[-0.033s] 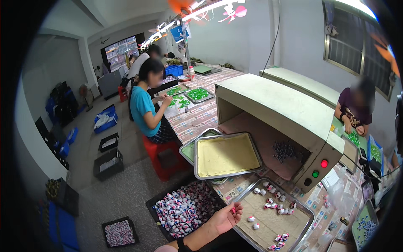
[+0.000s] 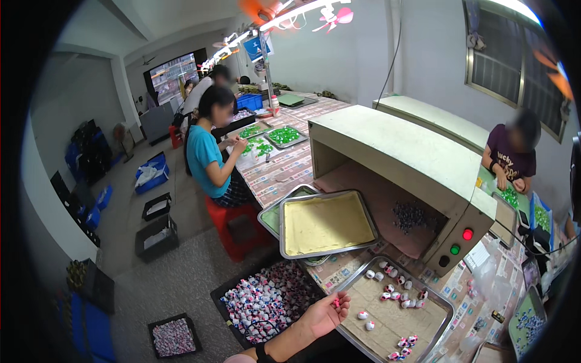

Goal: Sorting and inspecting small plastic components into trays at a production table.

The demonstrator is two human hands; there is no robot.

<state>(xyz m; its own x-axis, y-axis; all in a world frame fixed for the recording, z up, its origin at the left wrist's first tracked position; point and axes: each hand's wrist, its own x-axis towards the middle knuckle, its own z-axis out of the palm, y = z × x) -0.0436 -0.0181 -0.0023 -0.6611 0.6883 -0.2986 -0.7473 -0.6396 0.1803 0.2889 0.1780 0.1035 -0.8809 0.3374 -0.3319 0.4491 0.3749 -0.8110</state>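
The left hand (image 2: pixel 322 316) comes on a forearm slanting up and rightward, palm turned mostly upward. Its fingers are curled, pinching a small pinkish-red piece (image 2: pixel 337 303) at the near-left edge of the metal tray (image 2: pixel 448 322).

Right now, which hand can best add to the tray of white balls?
Probably the left hand: it's by that tray and seems to hold a small reddish piece. The right hand isn't visible.

Small assembly workshop, long worktable (image 2: pixel 283 174), tunnel-shaped machine (image 2: pixel 393 142), trays (image 2: pixel 387 323) of small parts (image 2: pixel 404 343), several workers (image 2: pixel 206 151)
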